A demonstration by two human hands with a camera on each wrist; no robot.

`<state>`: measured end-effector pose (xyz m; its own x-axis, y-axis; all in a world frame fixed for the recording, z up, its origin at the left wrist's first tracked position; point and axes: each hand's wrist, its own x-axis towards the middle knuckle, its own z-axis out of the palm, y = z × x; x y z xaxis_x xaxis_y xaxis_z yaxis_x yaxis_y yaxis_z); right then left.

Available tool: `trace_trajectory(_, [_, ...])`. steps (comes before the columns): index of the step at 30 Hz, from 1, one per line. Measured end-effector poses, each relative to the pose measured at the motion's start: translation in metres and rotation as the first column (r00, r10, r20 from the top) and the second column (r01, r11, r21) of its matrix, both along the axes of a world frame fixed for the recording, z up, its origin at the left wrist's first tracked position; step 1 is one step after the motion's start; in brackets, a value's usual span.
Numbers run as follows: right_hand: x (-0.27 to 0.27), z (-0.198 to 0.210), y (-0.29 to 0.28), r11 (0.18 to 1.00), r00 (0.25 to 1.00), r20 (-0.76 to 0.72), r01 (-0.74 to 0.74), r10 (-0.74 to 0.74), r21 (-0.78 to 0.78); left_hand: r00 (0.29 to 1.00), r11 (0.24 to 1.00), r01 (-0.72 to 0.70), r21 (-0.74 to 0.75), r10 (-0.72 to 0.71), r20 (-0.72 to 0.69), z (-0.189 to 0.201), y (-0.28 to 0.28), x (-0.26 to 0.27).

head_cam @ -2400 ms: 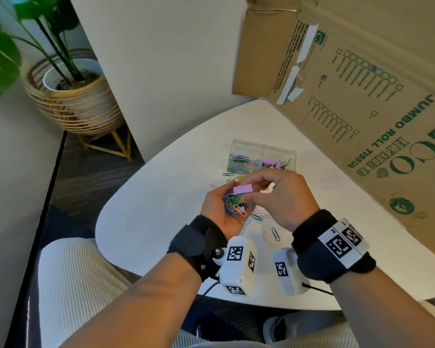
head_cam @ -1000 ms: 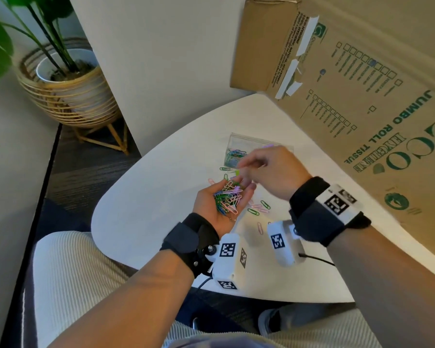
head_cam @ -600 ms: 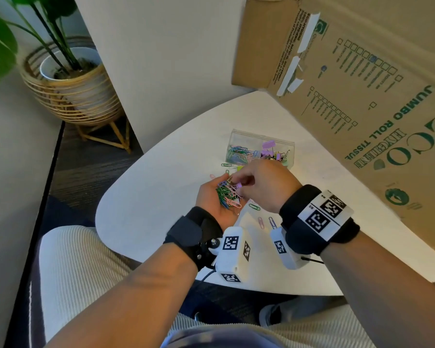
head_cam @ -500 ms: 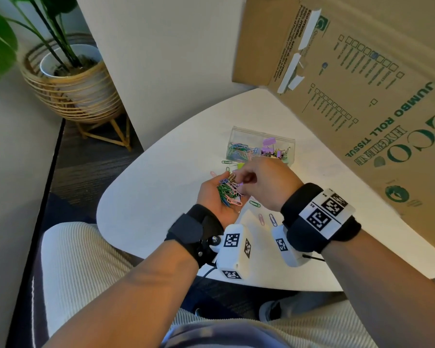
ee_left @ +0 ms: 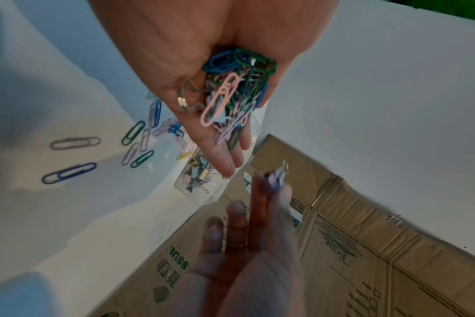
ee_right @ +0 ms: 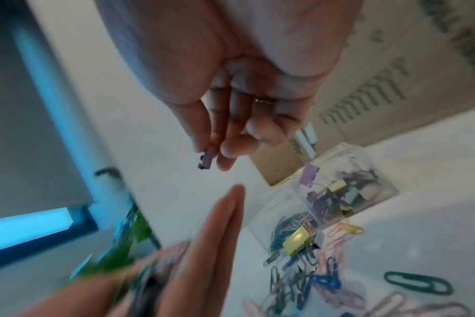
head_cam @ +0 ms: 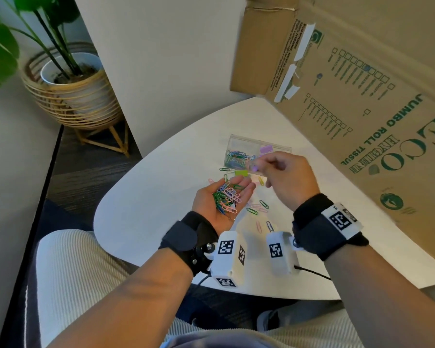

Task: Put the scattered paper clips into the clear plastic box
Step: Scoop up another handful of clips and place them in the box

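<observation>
Pinching a small purple clip (ee_right: 205, 159) between the thumb and forefinger, your right hand (head_cam: 290, 180) is hanging just over the near edge of the clear plastic box (head_cam: 258, 156); its other fingers are curled in. Your left hand (head_cam: 221, 202) is lying palm up and nearly flat, and it is cupping a heap of coloured paper clips (head_cam: 226, 197) without gripping them.

You are doing the sorting step, I think: the purple piece looks like a binder clip, so it belongs in the compartment with the other binder clips, not with the paper clips. Be carrying it fully over that compartment before you are letting go. Be keeping the left palm level, because the heap is sliding off easily.

The box is standing on the white surface (head_cam: 148, 202), and it is divided in two parts. More loose clips (head_cam: 258, 208) are lying on the surface between the box and your wrists.

A large cardboard carton (head_cam: 362, 96) is leaning at the right side. A potted plant (head_cam: 68, 84) in a woven basket is standing on the floor at the far left.
</observation>
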<state>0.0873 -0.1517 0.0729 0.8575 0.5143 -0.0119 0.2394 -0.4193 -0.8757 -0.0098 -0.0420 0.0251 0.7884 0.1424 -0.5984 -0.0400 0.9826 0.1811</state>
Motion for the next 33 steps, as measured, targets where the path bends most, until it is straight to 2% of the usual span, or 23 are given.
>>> trace_trajectory(4, [0.025, 0.011, -0.006, 0.972, 0.966, -0.119, 0.234, -0.228, 0.033, 1.0, 1.0, 0.006, -0.014, -0.006, 0.011, -0.002, 0.002, -0.001])
trace_trajectory(8, [0.055, 0.016, -0.006, 0.953, 0.936, -0.181, 0.301, -0.301, -0.027, 0.998, 0.999, 0.047, -0.011, -0.046, 0.049, 0.002, -0.001, -0.002])
trace_trajectory(11, [0.066, 0.009, -0.007, 0.953, 0.96, -0.128, 0.217, -0.247, -0.212, 0.995, 0.998, 0.061, -0.012, -0.06, 0.081, 0.004, 0.0, -0.004])
trace_trajectory(12, [0.065, 0.007, -0.007, 0.952, 0.968, -0.092, 0.209, -0.234, -0.222, 0.995, 0.998, 0.056, -0.017, -0.054, 0.086, 0.003, 0.001, -0.004])
trace_trajectory(15, [0.042, 0.011, -0.004, 0.985, 0.988, -0.069, 0.129, -0.138, -0.116, 0.996, 0.999, 0.023, -0.038, -0.02, 0.084, -0.001, 0.004, -0.003])
trace_trajectory(18, [0.011, 0.015, -0.002, 0.997, 0.995, -0.079, -0.065, 0.06, -0.051, 0.996, 0.999, -0.017, -0.032, 0.02, 0.082, -0.004, 0.005, -0.001])
trace_trajectory(21, [-0.016, 0.017, 0.002, 0.936, 0.944, -0.112, -0.325, 0.312, -0.135, 0.996, 0.999, -0.041, -0.007, 0.042, 0.08, -0.005, 0.006, 0.0])
trace_trajectory(23, [-0.026, 0.013, 0.006, 0.866, 0.907, -0.067, -0.418, 0.416, -0.274, 0.995, 0.999, -0.051, -0.001, 0.051, 0.091, -0.004, 0.006, 0.0])
trace_trajectory(26, [-0.035, 0.01, 0.011, 0.803, 0.886, 0.005, -0.418, 0.464, -0.424, 0.994, 0.998, -0.065, -0.004, 0.066, 0.09, 0.003, 0.004, 0.002])
trace_trajectory(29, [-0.04, 0.008, 0.014, 0.794, 0.884, 0.08, -0.369, 0.46, -0.483, 0.995, 0.996, -0.081, 0.02, 0.08, 0.067, 0.006, 0.004, 0.005])
trace_trajectory(33, [-0.044, 0.007, 0.016, 0.761, 0.853, 0.128, -0.371, 0.505, -0.533, 0.992, 0.994, -0.1, -0.045, 0.103, 0.073, 0.006, 0.004, 0.006])
